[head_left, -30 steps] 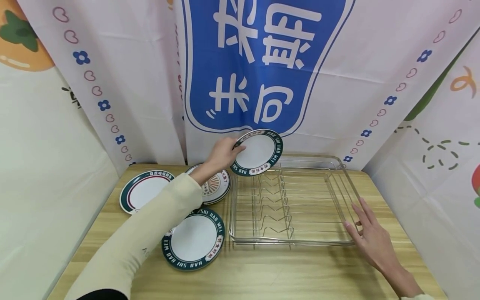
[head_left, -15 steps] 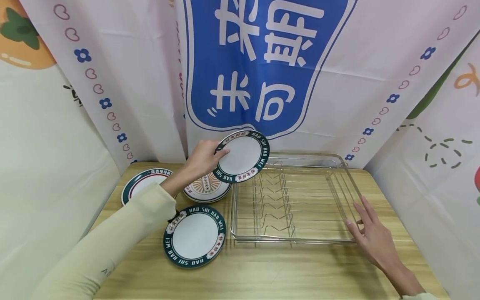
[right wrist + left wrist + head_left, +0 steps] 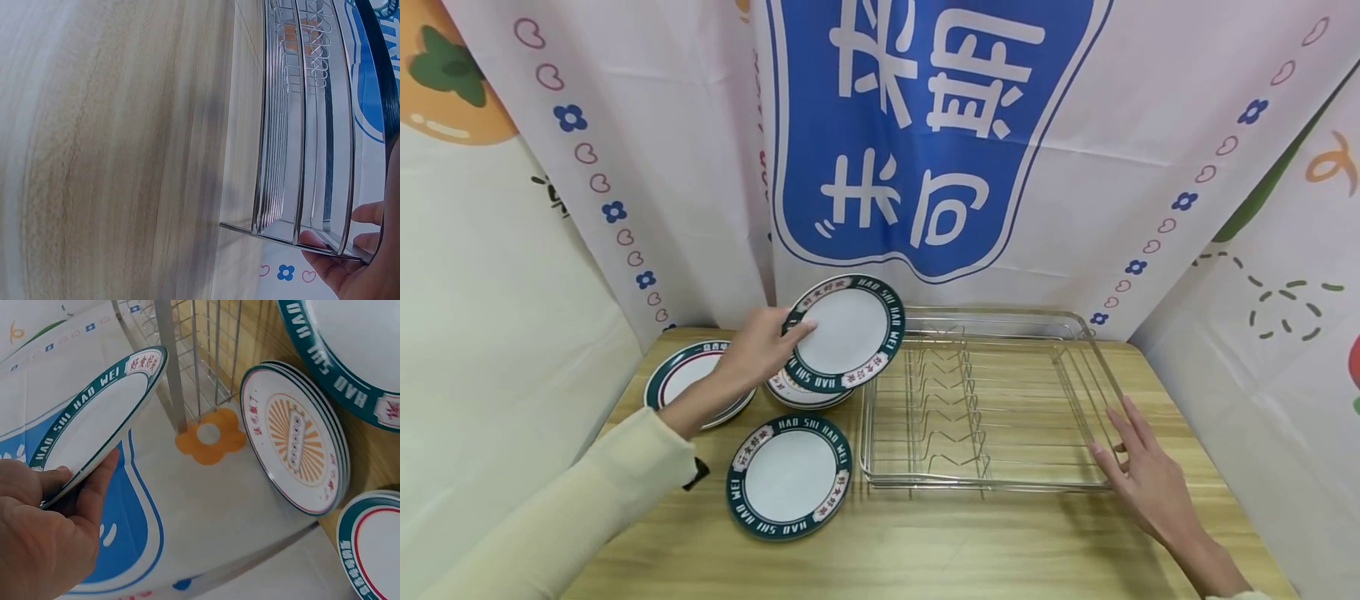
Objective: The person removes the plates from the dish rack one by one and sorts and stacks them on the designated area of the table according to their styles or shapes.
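My left hand [image 3: 756, 354] pinches the edge of a white plate [image 3: 847, 329] with a green lettered rim. Tilted, it hangs in the air above a stack of plates with an orange ray pattern [image 3: 297, 444], partly covering them in the head view. Thumb and fingers lie on opposite faces of the held plate in the left wrist view. At the right end of a wire dish rack [image 3: 1000, 484], my right hand [image 3: 1150, 475] holds the frame, its thumb and fingers around the corner bars in the right wrist view. No plate stands in the rack.
Another green lettered plate [image 3: 790, 477] lies on the wooden table [image 3: 970, 550] left of the rack. Behind it, at far left, are plates with a green rim and red ring [image 3: 681, 371], partly behind my forearm. A printed cloth [image 3: 700, 208] hangs behind the table.
My left hand has moved left with the plate, from over the rack's back left corner to above the patterned stack. The right hand has stayed on the rack.
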`<action>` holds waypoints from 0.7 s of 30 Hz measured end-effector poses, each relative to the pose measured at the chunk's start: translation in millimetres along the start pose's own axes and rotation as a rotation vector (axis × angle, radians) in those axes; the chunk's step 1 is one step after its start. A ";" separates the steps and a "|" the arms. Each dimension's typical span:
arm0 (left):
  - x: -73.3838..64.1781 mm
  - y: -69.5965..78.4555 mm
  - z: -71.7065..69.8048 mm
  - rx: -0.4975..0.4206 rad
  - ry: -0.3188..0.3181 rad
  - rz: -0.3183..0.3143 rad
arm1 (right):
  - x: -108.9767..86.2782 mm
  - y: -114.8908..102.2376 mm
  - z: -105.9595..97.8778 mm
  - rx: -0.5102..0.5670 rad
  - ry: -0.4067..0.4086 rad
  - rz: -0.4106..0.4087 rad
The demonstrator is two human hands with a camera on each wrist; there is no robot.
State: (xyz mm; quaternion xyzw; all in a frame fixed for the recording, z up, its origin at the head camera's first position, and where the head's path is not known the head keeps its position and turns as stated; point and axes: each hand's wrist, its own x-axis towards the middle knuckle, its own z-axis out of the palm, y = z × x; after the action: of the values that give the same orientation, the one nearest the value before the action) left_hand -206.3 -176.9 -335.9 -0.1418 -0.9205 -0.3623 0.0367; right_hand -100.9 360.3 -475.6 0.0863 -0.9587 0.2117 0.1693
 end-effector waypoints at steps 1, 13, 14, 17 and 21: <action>-4.6 -2.9 -3.9 0.005 0.004 -0.011 | -0.1 -0.3 0.2 0.000 -0.001 0.000; -49.5 -36.2 -36.6 0.134 0.067 -0.097 | 1.1 0.5 0.0 0.002 0.007 -0.010; -53.1 -39.5 -36.8 0.135 0.063 -0.100 | 0.8 0.8 0.2 0.004 0.004 -0.009; -63.9 -49.6 -35.9 0.135 0.033 -0.114 | 0.1 0.7 0.6 0.008 0.003 -0.010; -75.6 -62.3 -33.3 0.161 -0.015 -0.145 | 0.4 0.8 0.9 0.006 0.012 -0.019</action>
State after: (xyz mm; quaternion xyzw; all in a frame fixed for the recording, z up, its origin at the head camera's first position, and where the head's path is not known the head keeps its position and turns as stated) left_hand -153.0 -260.7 -365.2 -0.0740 -0.9547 -0.2880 0.0146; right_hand -101.8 360.6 -476.5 0.0945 -0.9561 0.2136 0.1768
